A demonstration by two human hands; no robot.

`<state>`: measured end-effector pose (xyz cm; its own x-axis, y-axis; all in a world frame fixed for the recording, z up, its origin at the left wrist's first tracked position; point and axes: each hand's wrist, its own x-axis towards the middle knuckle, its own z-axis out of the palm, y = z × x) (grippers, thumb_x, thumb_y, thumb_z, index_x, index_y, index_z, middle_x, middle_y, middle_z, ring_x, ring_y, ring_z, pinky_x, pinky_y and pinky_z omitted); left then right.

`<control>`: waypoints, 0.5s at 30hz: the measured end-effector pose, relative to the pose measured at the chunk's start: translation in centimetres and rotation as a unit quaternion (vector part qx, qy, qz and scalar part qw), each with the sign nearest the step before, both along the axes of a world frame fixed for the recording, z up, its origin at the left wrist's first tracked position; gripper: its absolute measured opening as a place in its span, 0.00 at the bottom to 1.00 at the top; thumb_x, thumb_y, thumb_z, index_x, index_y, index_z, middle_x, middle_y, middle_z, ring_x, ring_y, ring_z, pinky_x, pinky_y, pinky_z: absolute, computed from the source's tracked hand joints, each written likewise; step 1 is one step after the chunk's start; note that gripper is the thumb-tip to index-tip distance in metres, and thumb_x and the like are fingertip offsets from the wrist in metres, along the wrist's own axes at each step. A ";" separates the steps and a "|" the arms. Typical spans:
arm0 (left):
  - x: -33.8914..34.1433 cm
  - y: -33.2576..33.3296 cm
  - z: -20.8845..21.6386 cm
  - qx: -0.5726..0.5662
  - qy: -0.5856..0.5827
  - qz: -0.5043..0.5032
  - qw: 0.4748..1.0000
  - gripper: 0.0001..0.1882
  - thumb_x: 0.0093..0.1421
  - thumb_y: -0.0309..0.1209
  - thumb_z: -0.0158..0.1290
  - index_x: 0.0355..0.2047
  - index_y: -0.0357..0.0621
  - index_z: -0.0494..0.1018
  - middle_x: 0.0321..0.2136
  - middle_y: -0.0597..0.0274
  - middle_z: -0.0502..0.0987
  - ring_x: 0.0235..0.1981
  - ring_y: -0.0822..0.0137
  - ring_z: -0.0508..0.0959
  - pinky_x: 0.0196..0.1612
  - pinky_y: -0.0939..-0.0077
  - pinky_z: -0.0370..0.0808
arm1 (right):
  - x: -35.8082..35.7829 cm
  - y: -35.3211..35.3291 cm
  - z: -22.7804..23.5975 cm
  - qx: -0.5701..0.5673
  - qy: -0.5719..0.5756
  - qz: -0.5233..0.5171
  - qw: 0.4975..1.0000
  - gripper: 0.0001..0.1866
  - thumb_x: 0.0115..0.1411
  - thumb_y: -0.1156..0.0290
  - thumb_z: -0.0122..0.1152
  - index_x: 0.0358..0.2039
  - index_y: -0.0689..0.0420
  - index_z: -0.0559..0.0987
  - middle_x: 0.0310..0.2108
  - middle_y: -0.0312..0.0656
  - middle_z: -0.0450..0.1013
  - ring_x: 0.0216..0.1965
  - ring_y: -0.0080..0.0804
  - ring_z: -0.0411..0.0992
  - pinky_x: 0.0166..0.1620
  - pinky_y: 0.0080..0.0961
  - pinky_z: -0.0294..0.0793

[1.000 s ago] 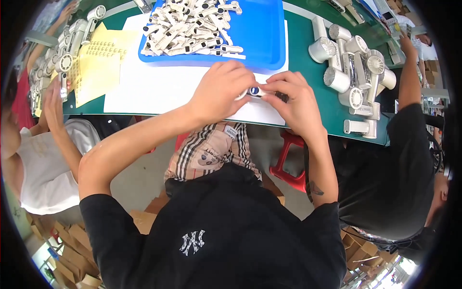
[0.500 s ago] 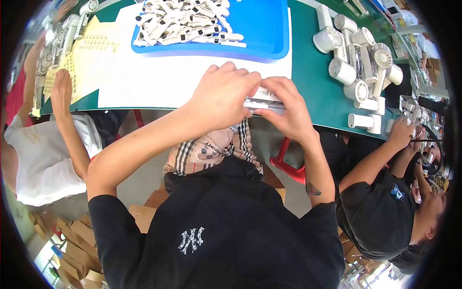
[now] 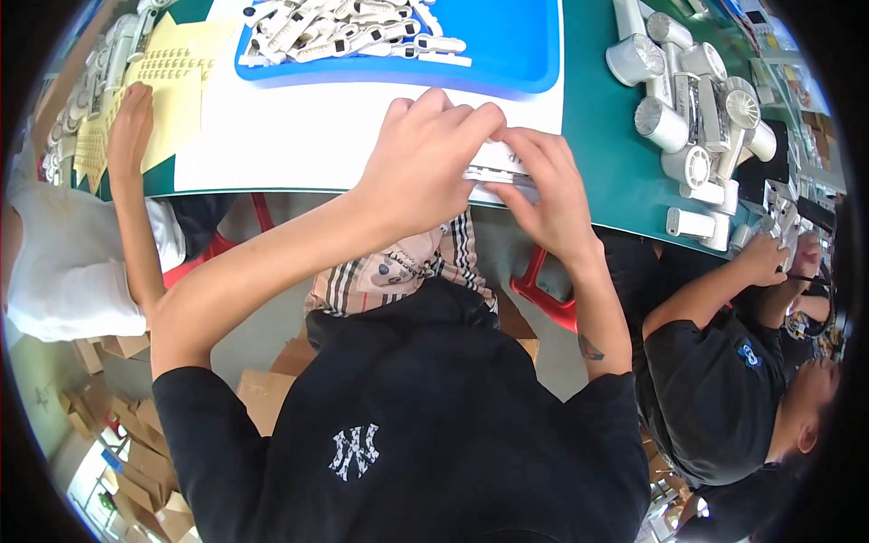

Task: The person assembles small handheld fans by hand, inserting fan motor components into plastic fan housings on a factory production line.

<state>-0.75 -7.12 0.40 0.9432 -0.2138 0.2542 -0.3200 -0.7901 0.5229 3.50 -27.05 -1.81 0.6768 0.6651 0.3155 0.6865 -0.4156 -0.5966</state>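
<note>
Left hand (image 3: 425, 167) and right hand (image 3: 550, 195) pinch white part (image 3: 498, 173) over near edge of table (image 3: 602, 167); likely seating step, next calls for even pressure.

White casing (image 3: 496, 171), prob plastic, narrow + elongated; long axis approx side to side. Dark line along near side, pale notched strip below it; bit of dark print on upper face. Held btwn L hand (image 3: 424, 167) & R hand (image 3: 549, 188), ends hidden by fingers; at table's (image 3: 593, 136) near edge, contact unclear
</note>
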 end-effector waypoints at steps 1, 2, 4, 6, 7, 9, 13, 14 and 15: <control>0.0 0.0 -0.1 -0.001 0.004 0.002 1.000 0.23 0.41 0.22 0.65 0.39 0.48 0.73 0.37 0.71 0.79 0.39 0.61 0.74 0.45 0.63 0.66 | -0.3 0.0 -0.2 0.002 -0.024 -0.013 1.000 0.29 0.48 0.74 0.73 0.53 0.59 0.76 0.48 0.46 0.74 0.49 0.46 0.71 0.51 0.37 0.72; 0.1 0.0 -0.1 -0.013 0.000 0.009 1.000 0.23 0.40 0.22 0.65 0.39 0.48 0.73 0.36 0.71 0.80 0.38 0.61 0.75 0.44 0.63 0.67 | -0.4 0.1 -0.3 0.002 -0.020 -0.012 1.000 0.29 0.48 0.74 0.73 0.53 0.59 0.76 0.48 0.46 0.74 0.49 0.46 0.71 0.51 0.37 0.72; 0.4 -0.1 -0.6 -0.024 -0.003 0.016 1.000 0.23 0.40 0.21 0.64 0.39 0.48 0.73 0.36 0.71 0.80 0.37 0.60 0.75 0.43 0.62 0.67 | -0.2 0.3 -0.3 0.029 -0.009 -0.027 0.999 0.29 0.48 0.75 0.73 0.52 0.59 0.77 0.47 0.46 0.75 0.48 0.46 0.71 0.51 0.37 0.72; 0.5 -0.4 -1.0 -0.074 -0.068 0.026 0.995 0.23 0.39 0.22 0.62 0.38 0.51 0.72 0.25 0.66 0.77 0.33 0.58 0.74 0.36 0.62 0.63 | -0.1 0.4 0.4 0.036 0.013 -0.037 0.999 0.28 0.46 0.74 0.74 0.51 0.57 0.79 0.46 0.46 0.77 0.48 0.45 0.73 0.51 0.35 0.73; 0.7 -0.3 -1.0 -0.084 -0.058 0.037 0.994 0.22 0.39 0.24 0.64 0.37 0.51 0.74 0.26 0.66 0.79 0.33 0.58 0.76 0.36 0.61 0.66 | 0.2 0.6 0.5 0.044 0.056 -0.043 0.997 0.28 0.45 0.74 0.75 0.50 0.56 0.80 0.45 0.45 0.78 0.48 0.44 0.73 0.51 0.35 0.73; 0.7 -0.3 -0.7 -0.074 -0.043 0.051 0.995 0.21 0.40 0.25 0.65 0.38 0.52 0.75 0.27 0.66 0.80 0.35 0.58 0.77 0.38 0.61 0.68 | 0.6 0.8 0.8 0.059 0.124 -0.057 0.989 0.28 0.42 0.73 0.77 0.48 0.56 0.83 0.44 0.45 0.79 0.47 0.42 0.75 0.51 0.33 0.74; 1.2 -0.1 0.3 -0.045 0.021 0.053 0.997 0.24 0.40 0.30 0.70 0.40 0.51 0.76 0.31 0.64 0.82 0.39 0.56 0.77 0.42 0.60 0.73 | 1.0 0.5 0.6 0.081 0.193 -0.054 0.976 0.29 0.44 0.70 0.77 0.50 0.56 0.81 0.44 0.44 0.79 0.48 0.42 0.74 0.52 0.34 0.74; 1.2 0.2 0.5 -0.035 0.035 0.040 0.998 0.27 0.39 0.32 0.72 0.41 0.51 0.75 0.31 0.64 0.83 0.39 0.55 0.76 0.43 0.61 0.73 | 0.7 0.4 0.5 0.082 0.192 -0.054 0.976 0.29 0.44 0.70 0.77 0.50 0.56 0.81 0.44 0.44 0.79 0.48 0.42 0.74 0.52 0.34 0.74; 0.9 0.2 1.1 -0.035 0.065 0.018 0.997 0.27 0.40 0.30 0.72 0.43 0.49 0.75 0.34 0.61 0.82 0.41 0.54 0.76 0.45 0.60 0.73 | 0.5 0.1 0.2 0.065 0.140 -0.035 0.987 0.29 0.46 0.69 0.77 0.51 0.56 0.80 0.45 0.44 0.78 0.48 0.43 0.74 0.52 0.34 0.73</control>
